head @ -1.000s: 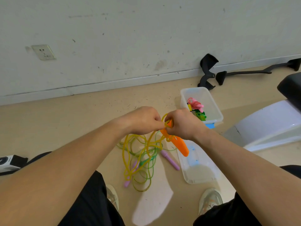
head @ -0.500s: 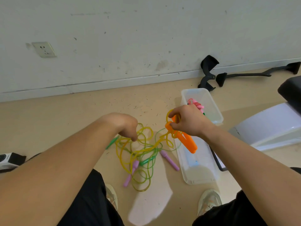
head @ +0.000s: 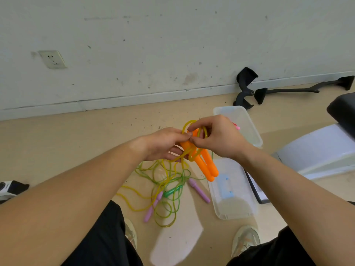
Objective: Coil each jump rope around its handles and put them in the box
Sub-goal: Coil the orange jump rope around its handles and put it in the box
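Two orange handles (head: 206, 166) lie side by side in the air, their free ends pointing down right. My right hand (head: 217, 140) pinches their top end together with loops of yellow rope (head: 189, 124). My left hand (head: 165, 144) meets it from the left and grips the same yellow rope where it crosses the handles. On the floor below lies a tangle of yellow and green rope (head: 165, 181) with two purple handles (head: 198, 191) and a green handle (head: 172, 191). The clear box (head: 247, 121) stands behind my right hand, a pink bit showing at its edge.
The box's clear lid (head: 232, 196) lies on the floor right of the tangle, partly over a dark clipboard (head: 257, 191). My two shoes (head: 245, 239) are at the bottom. Black chair parts (head: 245, 87) lean at the wall. A white base (head: 315, 148) sits at right.
My left hand has come up from the rope pile to meet my right hand at the orange handles, bringing yellow rope across them. More yellow loops sit around the handles' top.
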Motion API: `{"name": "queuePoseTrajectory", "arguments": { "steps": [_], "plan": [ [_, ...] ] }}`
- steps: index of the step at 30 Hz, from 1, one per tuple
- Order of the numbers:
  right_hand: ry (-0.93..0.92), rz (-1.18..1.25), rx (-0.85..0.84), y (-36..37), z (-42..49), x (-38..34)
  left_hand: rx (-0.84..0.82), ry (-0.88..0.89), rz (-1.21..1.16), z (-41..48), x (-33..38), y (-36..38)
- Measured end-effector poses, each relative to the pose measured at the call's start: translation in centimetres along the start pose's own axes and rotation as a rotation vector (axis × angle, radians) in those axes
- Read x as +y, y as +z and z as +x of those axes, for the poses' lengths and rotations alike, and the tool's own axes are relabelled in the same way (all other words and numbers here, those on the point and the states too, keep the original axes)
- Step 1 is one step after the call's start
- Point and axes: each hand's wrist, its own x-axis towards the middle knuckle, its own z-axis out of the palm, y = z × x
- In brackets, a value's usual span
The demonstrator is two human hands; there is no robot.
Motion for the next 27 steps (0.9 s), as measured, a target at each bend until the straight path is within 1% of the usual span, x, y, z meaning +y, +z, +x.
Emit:
{"name": "queuePoseTrajectory", "arguments": {
  "steps": [3, 6, 8, 10, 12, 14, 17, 18, 22, 25, 27],
  "plan": [
    [0.009, 0.093, 0.019, 0.0, 0.2, 0.7, 0.018, 0.001, -0.062, -0.2, 0.2, 0.5],
    [0.045, 0.197, 0.066, 0.3, 0.1, 1.4, 0.125, 0.043, -0.071, 0.0, 0.3, 0.7],
    [0.116, 0.247, 0.118, 0.3, 0.0, 1.9, 0.186, 0.059, -0.1, 0.1, 0.5, 0.6],
    [0.155, 0.255, 0.121, 0.6, 0.0, 2.1, 0.19, 0.051, -0.16, 0.0, 0.8, 0.5],
    [0.18, 0.186, 0.119, 0.8, 0.1, 2.1, 0.186, 0.04, -0.185, -0.2, 0.9, 0.5],
    [0.238, 0.195, 0.071, 0.8, 0.0, 1.6, 0.184, 0.034, -0.2, -0.2, 0.8, 0.6],
    [0.376, 0.301, -0.046, 0.8, -0.2, 1.0, 0.18, 0.027, -0.226, 0.0, 0.8, 0.7],
    [0.391, 0.316, -0.078, 0.9, -0.2, 1.0, 0.181, 0.029, -0.231, 0.0, 0.9, 0.8],
    [0.305, 0.224, -0.104, 1.6, -0.1, 1.2, 0.171, 0.056, -0.192, -0.1, 0.9, 0.9],
    [0.257, 0.145, -0.096, 1.9, -0.1, 1.1, 0.112, 0.041, -0.201, -0.3, 1.1, 0.8],
    [0.23, 0.117, -0.091, 2.2, 0.0, 1.1, 0.111, 0.053, -0.131, -0.3, 0.8, 0.7]
  ]
}}
